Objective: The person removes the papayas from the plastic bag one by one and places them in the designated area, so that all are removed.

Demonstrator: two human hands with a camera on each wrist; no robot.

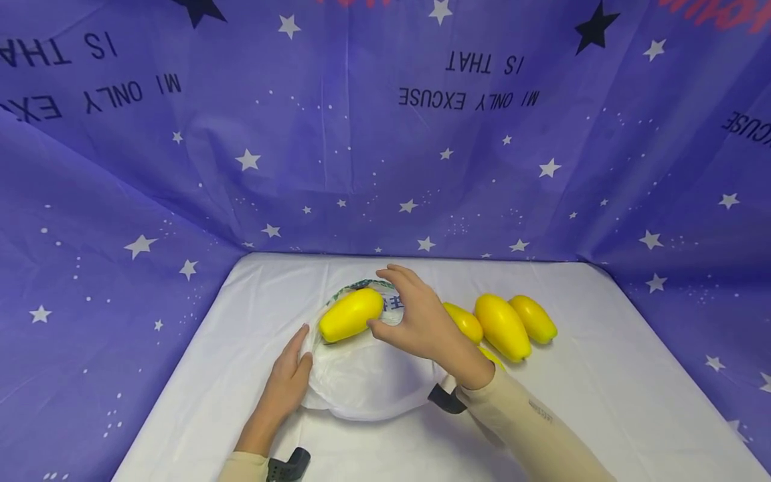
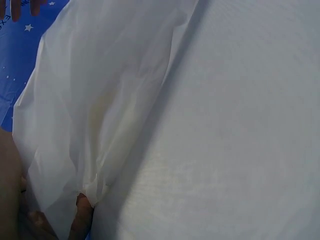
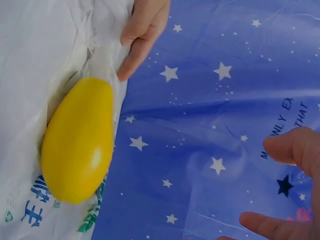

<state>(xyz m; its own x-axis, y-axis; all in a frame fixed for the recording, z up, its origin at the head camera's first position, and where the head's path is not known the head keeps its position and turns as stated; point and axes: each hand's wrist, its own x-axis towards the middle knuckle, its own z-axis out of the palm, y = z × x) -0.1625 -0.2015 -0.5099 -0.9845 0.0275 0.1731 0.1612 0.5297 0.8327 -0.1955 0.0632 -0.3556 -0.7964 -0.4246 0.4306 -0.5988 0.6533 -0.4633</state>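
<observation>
A white plastic bag (image 1: 373, 385) with blue and green print lies on the table, its mouth spread open. My left hand (image 1: 286, 381) grips the bag's left edge; the left wrist view shows the thin plastic (image 2: 115, 100) bunched by a finger. On the bag's opening lies a yellow mango (image 1: 351, 314), also seen whole in the right wrist view, where the mango (image 3: 80, 142) rests against the plastic. My right hand (image 1: 421, 321) hovers just right of it with fingers spread and bent, holding nothing. Whether its thumb touches the mango in the head view I cannot tell.
Right of the bag are several more mangoes (image 1: 502, 327), two of them partly hidden behind my right hand and wrist. A white cloth (image 1: 602, 402) covers the table. Purple star-printed sheets (image 1: 385, 167) stand around the back and sides.
</observation>
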